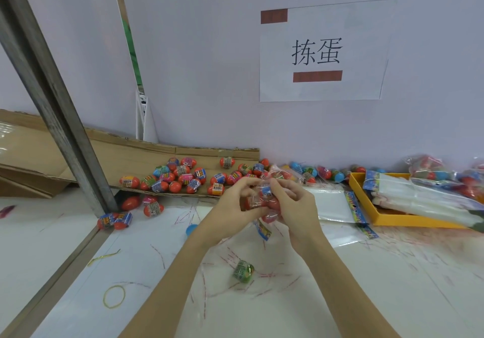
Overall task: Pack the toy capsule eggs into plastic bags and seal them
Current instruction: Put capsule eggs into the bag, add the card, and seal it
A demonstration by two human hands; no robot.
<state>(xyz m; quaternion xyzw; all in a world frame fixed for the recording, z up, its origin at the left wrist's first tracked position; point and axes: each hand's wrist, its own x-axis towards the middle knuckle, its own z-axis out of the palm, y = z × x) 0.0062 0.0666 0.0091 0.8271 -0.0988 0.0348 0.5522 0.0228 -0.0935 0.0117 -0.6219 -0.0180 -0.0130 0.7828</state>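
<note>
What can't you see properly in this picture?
- How many eggs are in the bag: head view, the left hand and right hand cover most of it.
- Whether the bag is sealed: fingers hide its top.
- Yellow tray: cut off by the right edge.
- Egg labels: too small and blurred to read.

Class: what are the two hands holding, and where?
Both hands, left hand and right hand, grip a clear plastic bag of capsule eggs by its sides.

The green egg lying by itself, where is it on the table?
In the head view the green egg lies alone on the white table, near the middle, below the two hands and right of the yellow rubber band.
</note>
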